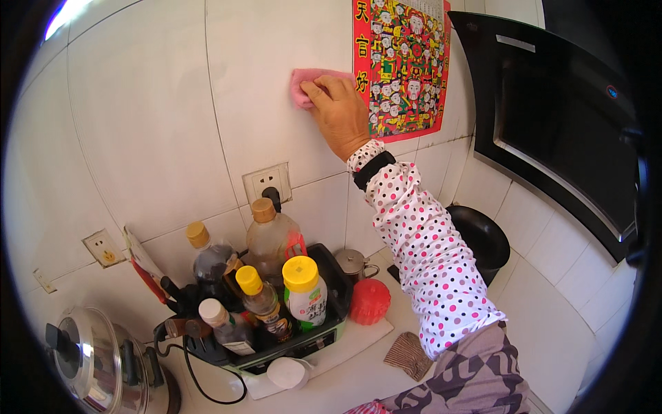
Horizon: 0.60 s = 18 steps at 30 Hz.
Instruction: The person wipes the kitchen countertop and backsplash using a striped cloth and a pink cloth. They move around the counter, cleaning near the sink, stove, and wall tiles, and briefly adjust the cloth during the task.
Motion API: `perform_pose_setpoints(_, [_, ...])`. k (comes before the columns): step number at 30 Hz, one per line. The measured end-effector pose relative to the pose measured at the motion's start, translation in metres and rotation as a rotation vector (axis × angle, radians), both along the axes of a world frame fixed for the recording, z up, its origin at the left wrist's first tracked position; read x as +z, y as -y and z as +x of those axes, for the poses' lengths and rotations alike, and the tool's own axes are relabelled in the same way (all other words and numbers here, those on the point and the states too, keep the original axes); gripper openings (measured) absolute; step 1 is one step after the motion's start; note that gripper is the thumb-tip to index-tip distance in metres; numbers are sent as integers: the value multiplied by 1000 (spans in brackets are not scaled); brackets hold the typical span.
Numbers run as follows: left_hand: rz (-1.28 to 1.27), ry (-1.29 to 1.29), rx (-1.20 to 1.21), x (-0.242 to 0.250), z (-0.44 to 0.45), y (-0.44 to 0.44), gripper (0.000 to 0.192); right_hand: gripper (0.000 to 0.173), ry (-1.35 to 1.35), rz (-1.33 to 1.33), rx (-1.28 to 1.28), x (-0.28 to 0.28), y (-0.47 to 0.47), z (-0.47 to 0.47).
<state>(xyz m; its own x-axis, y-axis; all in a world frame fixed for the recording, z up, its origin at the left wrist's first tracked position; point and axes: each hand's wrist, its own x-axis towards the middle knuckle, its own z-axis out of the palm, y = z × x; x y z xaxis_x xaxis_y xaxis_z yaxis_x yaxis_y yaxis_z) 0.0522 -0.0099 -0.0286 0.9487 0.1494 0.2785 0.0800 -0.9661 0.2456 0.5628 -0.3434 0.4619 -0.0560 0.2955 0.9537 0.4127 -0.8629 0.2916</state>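
My right hand (pixel 339 111) presses a folded pink cloth (pixel 305 83) flat against the white wall tiles (pixel 269 57). The fingers are bent over the cloth, close to the left edge of a red-bordered printed poster (pixel 408 72). A white sleeve cover with coloured dots (pixel 429 233) and a black band (pixel 375 169) cover the forearm. My left hand is out of view. Below the cloth, a wall socket (pixel 266 181) holds a black plug (pixel 271 195).
A black range hood (pixel 558 119) juts out at right, above a black pan (pixel 478 238). On the counter stand a rack (pixel 336 331) of seasoning bottles, a red lidded container (pixel 370 301), a steel pot (pixel 93 362) and a striped brown cloth (pixel 408 356). A black cord (pixel 207 396) loops in front.
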Motion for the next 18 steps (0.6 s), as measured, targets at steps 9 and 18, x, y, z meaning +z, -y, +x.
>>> perform_pose_setpoints(9, [-18, -58, 16, -14, -4, -9, 84, 31, 178, 238, -129, 90, 2, 28])
perform_pose_setpoints(18, [2, -125, 88, 3, 0, 4, 70, 30, 206, 268, -126, 157, 21, 49])
